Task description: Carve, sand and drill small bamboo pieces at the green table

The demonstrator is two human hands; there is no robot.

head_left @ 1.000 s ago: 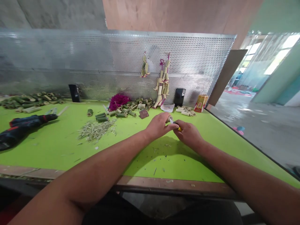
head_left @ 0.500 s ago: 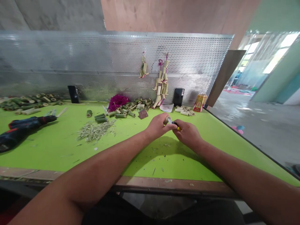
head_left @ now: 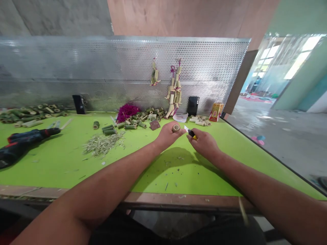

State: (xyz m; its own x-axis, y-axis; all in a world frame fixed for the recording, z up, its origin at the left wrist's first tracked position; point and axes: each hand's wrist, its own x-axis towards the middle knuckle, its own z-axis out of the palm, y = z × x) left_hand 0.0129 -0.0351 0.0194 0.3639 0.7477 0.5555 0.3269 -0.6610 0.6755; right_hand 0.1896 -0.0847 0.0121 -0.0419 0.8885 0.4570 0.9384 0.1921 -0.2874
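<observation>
My left hand is closed around a short bamboo tube, whose round hollow end faces me. To its right, my right hand grips a yellow and black utility knife. The blade is out and points up and left toward the tube, with a small gap between them. Both hands are above the green tabletop. Below them lie small scraps and shavings.
Left of the hands are a heap of shavings, bamboo pieces, purple string and a power drill. Behind are peeled tubes, a phone, a yellow-red carton and bamboo figures against a perforated metal panel.
The knife blade has come away from the tube's end, and the hands are slightly farther apart. The tube's open end now faces me more. A blurred sliver appears near the table's front edge.
</observation>
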